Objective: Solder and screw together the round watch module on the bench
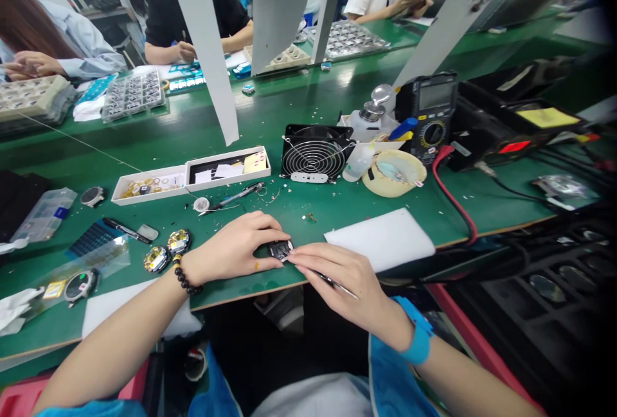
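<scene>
Pinching a small dark watch module (280, 250) just above the edge of the green bench mat (289, 224), the left hand (236, 248) closes its fingertips narrowly around it. Right there, the right hand (337, 281) grips a slim pointed tool (332, 282) tight between its fingers, right up against the module! Just beside them lies a white foam pad (380, 240), with two round gold-faced watch parts (179, 241) left of the bracelet hand, and a cooling fan (315, 152) and multimeter (427, 118) farther up the bench.

a black cooling fan (315, 152) and a digital multimeter (427, 108) sit on the green workbench (216, 128).
</scene>
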Demonstrator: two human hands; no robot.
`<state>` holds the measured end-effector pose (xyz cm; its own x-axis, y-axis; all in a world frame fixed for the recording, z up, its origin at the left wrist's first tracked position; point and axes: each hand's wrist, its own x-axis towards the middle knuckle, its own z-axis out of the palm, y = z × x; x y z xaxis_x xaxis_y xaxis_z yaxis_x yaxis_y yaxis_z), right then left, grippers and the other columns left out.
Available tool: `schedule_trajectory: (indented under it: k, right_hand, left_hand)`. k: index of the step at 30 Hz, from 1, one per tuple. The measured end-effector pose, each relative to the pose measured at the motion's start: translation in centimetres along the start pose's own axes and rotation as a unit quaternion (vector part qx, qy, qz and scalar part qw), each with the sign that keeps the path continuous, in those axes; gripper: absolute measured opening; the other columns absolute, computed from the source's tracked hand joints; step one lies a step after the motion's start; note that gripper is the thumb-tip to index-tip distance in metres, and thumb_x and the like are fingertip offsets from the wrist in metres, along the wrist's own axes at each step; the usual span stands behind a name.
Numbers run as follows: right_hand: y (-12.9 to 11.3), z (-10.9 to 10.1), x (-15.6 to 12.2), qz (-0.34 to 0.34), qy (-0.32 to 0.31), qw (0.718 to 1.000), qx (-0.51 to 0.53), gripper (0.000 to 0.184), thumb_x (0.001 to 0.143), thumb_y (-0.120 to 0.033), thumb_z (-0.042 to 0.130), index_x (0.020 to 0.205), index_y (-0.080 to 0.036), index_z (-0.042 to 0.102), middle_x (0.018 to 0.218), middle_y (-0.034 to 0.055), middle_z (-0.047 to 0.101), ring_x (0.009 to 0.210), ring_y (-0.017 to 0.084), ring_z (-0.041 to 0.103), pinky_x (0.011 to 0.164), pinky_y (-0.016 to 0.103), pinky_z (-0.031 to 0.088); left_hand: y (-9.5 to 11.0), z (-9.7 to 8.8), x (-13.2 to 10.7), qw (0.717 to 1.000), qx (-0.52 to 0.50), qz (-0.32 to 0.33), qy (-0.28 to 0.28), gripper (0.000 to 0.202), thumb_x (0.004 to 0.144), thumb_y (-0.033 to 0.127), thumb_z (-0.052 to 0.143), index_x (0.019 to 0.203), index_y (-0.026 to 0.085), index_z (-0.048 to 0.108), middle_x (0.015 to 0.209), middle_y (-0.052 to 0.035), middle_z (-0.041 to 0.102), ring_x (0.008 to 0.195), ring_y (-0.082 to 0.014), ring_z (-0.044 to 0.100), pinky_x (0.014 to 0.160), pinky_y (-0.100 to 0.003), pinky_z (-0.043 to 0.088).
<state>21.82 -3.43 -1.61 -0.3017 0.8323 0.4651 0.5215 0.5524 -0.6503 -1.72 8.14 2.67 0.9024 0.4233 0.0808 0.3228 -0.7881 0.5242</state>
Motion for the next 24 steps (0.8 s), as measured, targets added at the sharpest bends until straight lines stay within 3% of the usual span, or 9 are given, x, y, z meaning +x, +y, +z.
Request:
schedule_trajectory:
  k: [24]
  right_hand:
    - [-0.03,0.18,-0.27,0.024,0.040,0.999,-0.002,0.026,0.101,-0.013,0.064,0.121,-0.025,0.073,0.118,0.0057,0.076,0.103,0.020,0.074,0.091,0.035,0.061]
  left_hand:
    - [0.39,0.17,-0.03,1.000,0.024,-0.019,0.001,0.042,0.096,0.045,0.074,0.129,0.020,0.064,0.121,-0.0101,0.065,0.112,-0.0263,0.062,0.099,-0.041,0.053]
